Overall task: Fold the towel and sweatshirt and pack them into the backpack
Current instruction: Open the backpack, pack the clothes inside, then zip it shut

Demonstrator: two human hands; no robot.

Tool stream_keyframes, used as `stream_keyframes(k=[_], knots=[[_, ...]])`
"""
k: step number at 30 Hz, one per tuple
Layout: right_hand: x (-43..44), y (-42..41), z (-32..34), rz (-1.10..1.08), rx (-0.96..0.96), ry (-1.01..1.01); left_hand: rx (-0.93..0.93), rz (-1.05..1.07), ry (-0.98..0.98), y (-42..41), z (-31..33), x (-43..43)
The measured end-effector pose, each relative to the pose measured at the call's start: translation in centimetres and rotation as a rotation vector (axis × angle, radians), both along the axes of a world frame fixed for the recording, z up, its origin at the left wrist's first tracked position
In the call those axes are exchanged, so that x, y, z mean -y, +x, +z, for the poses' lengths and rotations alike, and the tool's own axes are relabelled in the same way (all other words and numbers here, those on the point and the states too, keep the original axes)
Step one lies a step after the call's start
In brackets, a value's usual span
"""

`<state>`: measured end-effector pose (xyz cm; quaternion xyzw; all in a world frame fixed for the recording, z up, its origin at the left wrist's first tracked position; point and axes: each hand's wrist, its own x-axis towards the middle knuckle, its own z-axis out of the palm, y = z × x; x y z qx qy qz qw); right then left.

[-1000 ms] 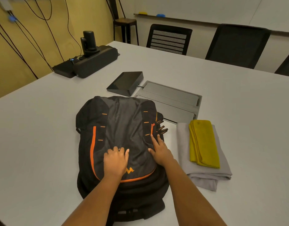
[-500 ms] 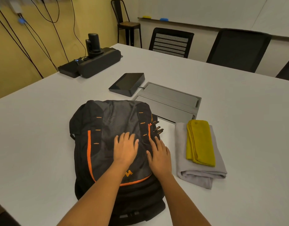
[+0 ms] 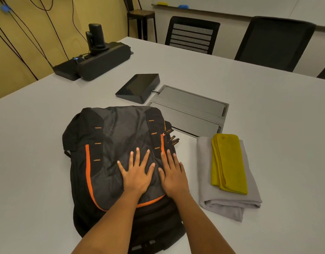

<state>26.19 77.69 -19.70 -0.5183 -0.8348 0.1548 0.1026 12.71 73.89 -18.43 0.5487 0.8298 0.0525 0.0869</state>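
Centre of frame: black and orange backpack (image 3: 110,143) flat on the white table (image 3: 39,143), main zip apparently closed. Lower centre: left hand (image 3: 136,174) and right hand (image 3: 173,177) side by side, palms down, fingers straight and spread, pressing the front panel, gripping nothing. Right of centre: yellow towel (image 3: 228,162), already folded, stacked on the folded grey sweatshirt (image 3: 229,202), just beside the pack, untouched.

Judged step: flattening and steadying the pack before opening. To do well: press evenly to push out trapped air and smooth the panel. Then hold the left palm down as an anchor and reach with the right for the zip pulls (image 3: 173,141) at the pack's right edge, just above the fingertips. Pull along the track, not upward, to avoid dragging the light shell. Open wide enough to admit the stack whole, towel uppermost, without disturbing the folds.
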Motion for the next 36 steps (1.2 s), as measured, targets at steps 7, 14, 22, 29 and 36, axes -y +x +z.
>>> stream_keyframes(k=[7, 14, 22, 29, 36], knots=[[-2.8, -1.0, 1.2, 0.028, -0.090, -0.140, 0.068, 0.012, -0.102, -1.2, 0.8, -2.5], [-7.8, -0.3, 4.3, -0.237, -0.350, -0.159, 0.266, 0.122, -0.012, 1.7, 2.3, -3.0], [-10.5, -1.0, 4.4, 0.007, -0.097, -0.091, 0.265, 0.230, -0.076, 3.8, 2.3, -3.8], [-11.4, -1.2, 4.6, -0.037, -0.140, -0.033, 0.258, 0.330, -0.061, 5.1, 2.8, -5.7], [-12.0, -1.6, 5.2, -0.179, -0.222, -0.039, 0.558, 0.499, 0.073, 4.1, 3.2, -6.5]])
